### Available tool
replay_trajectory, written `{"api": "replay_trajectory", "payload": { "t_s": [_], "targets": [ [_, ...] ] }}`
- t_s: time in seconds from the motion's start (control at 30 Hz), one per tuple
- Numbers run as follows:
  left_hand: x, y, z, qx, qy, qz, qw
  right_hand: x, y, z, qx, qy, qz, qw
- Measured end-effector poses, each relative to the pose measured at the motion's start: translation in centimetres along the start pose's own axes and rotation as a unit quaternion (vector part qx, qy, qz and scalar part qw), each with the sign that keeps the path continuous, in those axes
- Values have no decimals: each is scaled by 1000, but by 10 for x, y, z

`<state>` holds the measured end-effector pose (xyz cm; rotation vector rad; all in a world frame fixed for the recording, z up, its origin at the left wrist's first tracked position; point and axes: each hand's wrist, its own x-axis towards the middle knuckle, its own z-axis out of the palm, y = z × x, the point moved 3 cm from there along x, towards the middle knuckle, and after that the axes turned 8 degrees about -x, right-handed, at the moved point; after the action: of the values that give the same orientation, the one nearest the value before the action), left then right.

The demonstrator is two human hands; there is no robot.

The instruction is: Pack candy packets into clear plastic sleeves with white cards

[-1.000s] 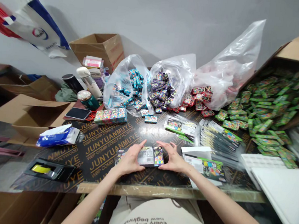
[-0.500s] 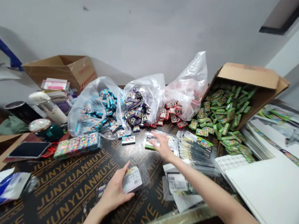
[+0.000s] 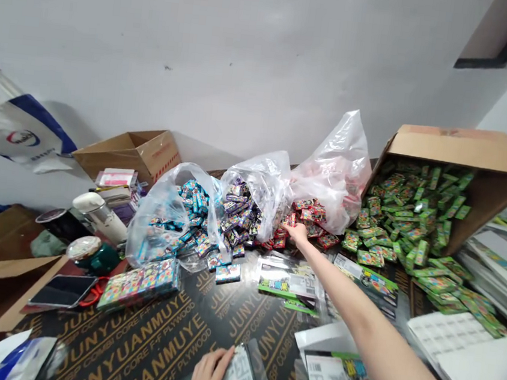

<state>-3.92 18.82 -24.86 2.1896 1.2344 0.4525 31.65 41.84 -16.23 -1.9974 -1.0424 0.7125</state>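
My right hand reaches to the pile of small red boxes spilling from a clear bag, its fingertips closed on one red box. Low in the view, my left hand grips the left side of a clear packet with a barcode label; its thumb is hidden. Under my right forearm lie flat printed packets, and more green and black packets are fanned out to the right. Another labelled packet lies near the front edge.
Bags of blue boxes and purple boxes stand left of the red ones. A tipped carton spills green boxes. At left are a phone, a green jar, a wrapped block of boxes and an open carton.
My right hand has moved from the flat packets up to the red boxes and taken one. My left hand, with its packet, now appears lower as the view has shifted.
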Motion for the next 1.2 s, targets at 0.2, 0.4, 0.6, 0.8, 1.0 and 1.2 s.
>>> {"api": "replay_trajectory", "payload": {
  "t_s": [0.2,0.4,0.6,0.8,1.0,1.2],
  "targets": [
    [16,43,-31,-133,24,-23,990,-81,21,-15,59,-109,-35,992],
    [80,91,-48,-469,167,-49,866,-199,11,17,50,-117,-215,968],
    [110,67,-30,-709,206,-166,653,-235,10,51,-29,-97,-337,936],
    [77,51,-44,-736,173,-208,620,-242,-3,29,-117,-27,-414,902],
    [49,83,-39,-763,28,-173,623,-278,-16,33,-84,-147,-505,846],
    [11,70,-51,-399,44,-87,912,-275,2,14,-70,-94,-456,882]
  ]
}}
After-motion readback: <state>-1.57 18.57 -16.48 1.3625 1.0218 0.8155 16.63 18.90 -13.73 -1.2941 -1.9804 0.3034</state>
